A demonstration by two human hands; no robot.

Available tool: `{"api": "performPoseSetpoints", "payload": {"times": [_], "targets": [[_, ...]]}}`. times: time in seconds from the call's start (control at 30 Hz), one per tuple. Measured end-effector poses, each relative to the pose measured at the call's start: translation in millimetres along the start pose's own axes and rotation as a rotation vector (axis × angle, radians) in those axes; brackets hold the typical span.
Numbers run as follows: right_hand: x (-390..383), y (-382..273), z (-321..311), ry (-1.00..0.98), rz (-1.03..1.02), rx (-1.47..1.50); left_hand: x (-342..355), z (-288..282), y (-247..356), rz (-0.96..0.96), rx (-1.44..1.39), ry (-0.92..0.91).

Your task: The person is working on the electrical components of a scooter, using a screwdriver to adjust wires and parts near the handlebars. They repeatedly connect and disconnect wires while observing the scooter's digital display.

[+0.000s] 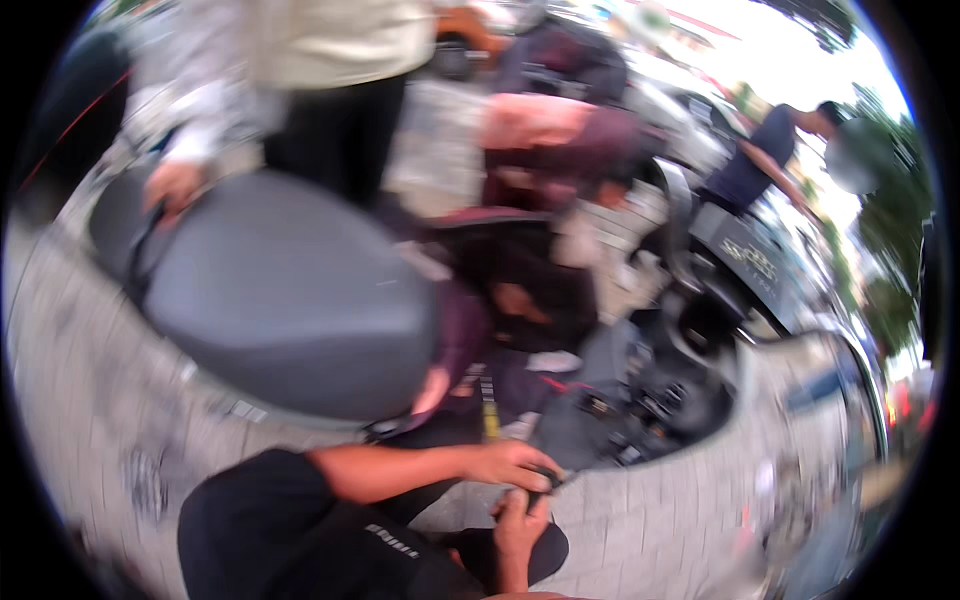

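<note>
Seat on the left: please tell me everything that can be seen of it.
The seat is dark grey, broad and rounded, smooth like vinyl, with a soft sheen; blur hides finer detail. It lies left of the picture's middle, top upward. Another person's hand is at its left end, by a dark bar; whether either touches the seat is unclear.

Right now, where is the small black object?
The small black object is in the head view's lower part, slightly right of centre, held between the left hand and the right hand, below and right of the large grey seat.
</note>
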State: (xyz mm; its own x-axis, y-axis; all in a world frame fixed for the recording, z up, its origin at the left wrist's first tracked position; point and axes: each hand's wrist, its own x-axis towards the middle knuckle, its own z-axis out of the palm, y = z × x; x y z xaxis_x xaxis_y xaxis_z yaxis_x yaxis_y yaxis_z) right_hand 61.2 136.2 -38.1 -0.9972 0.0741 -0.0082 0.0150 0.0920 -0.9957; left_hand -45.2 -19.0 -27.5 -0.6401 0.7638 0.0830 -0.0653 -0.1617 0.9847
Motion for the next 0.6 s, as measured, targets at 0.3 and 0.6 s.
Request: {"api": "performPoseSetpoints", "payload": {"times": [0.3,0.6], "targets": [[1.8,0.7,3.1,-0.058,0.001,-0.013,-10.1,1.2,-7.0,0.030,-0.374,-0.003],[7.9,-7.7,1.0,-0.107,-0.042,0.009,-4.2,-4.6,-6.6,0.009,-0.427,-0.038]]}}
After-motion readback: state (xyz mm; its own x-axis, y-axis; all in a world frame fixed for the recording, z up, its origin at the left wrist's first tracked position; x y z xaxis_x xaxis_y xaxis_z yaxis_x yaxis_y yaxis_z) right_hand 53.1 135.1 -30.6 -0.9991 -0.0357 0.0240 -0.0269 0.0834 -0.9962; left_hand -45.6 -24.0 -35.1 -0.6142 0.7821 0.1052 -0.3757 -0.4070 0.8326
